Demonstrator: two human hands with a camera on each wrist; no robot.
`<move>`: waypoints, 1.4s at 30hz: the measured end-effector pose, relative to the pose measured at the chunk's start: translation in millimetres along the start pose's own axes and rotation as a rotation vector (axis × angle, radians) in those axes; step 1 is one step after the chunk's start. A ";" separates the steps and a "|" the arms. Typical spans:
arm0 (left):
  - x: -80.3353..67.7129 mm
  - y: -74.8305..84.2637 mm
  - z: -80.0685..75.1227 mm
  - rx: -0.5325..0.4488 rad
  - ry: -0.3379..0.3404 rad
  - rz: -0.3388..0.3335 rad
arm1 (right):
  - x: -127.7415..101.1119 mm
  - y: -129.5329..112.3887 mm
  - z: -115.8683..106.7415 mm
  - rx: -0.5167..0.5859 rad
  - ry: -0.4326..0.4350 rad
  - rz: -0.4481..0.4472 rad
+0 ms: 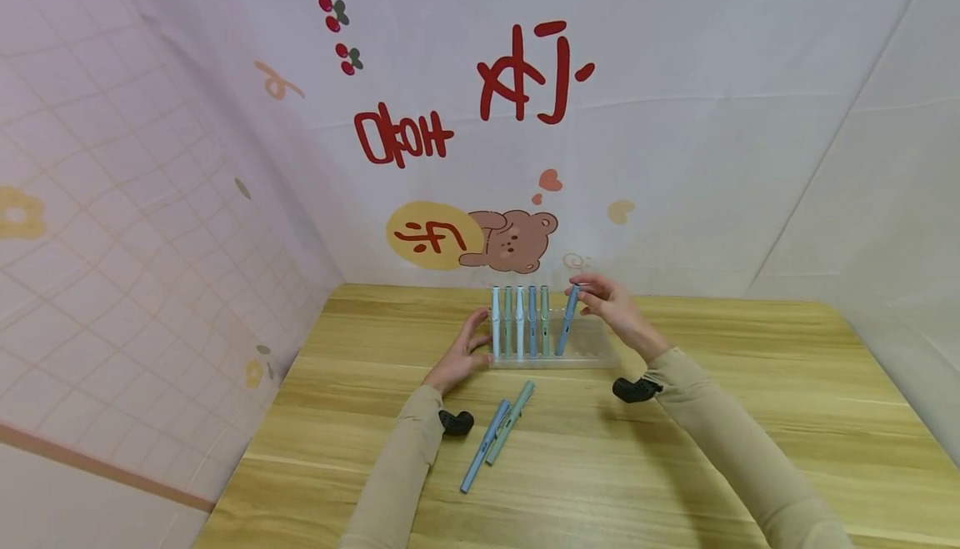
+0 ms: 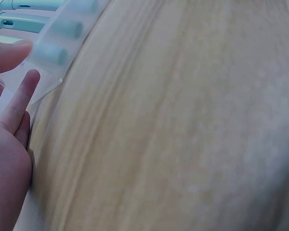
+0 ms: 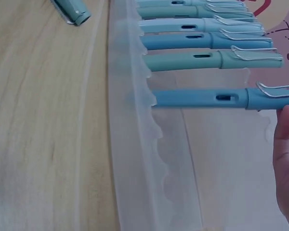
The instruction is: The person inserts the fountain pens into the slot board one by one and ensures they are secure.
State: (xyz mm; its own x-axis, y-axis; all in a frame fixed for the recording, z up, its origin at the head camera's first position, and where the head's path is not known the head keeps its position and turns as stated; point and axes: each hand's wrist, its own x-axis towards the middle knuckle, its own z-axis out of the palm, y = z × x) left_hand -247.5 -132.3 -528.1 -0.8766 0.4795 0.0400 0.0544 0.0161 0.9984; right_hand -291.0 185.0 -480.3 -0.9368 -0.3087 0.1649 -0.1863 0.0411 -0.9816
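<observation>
Near the centre of the head view we see the right hand (image 1: pixel 611 306) pinching the top of a blue pen (image 1: pixel 567 320), whose lower end sits, slightly tilted, in the clear pen holder (image 1: pixel 592 354) on the wooden table (image 1: pixel 750 416). Just left of it in the frame, five more pens (image 1: pixel 519 321) stand upright in the holder's slots. The left hand (image 1: pixel 461 353), fingers straight and apart, rests against the holder's left end; the left wrist view shows fingertips (image 2: pixel 29 79) touching its clear edge. Lower in the frame, two loose pens (image 1: pixel 498 432) lie side by side on the table between the forearms.
</observation>
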 end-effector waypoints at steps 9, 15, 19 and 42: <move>3.5 -5.0 -2.6 0.015 -0.011 -0.014 | 1.2 -7.6 7.7 -0.103 -0.049 0.062; 9.9 -25.3 -4.4 0.049 0.024 0.009 | 10.0 -3.7 11.8 -0.127 -0.067 0.083; 8.9 -26.1 -2.4 0.049 0.036 0.022 | 12.8 -4.9 15.8 -0.124 -0.056 0.115; 3.2 -8.8 -2.8 0.021 -0.009 -0.001 | -12.7 -8.2 16.6 -0.116 0.103 -0.013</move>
State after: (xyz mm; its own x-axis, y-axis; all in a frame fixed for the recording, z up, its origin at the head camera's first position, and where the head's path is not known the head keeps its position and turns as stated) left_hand -252.1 -133.4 -536.6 -0.8724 0.4872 0.0383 0.0634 0.0351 0.9974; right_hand -272.6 172.9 -476.0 -0.9585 -0.2106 0.1920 -0.2256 0.1492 -0.9627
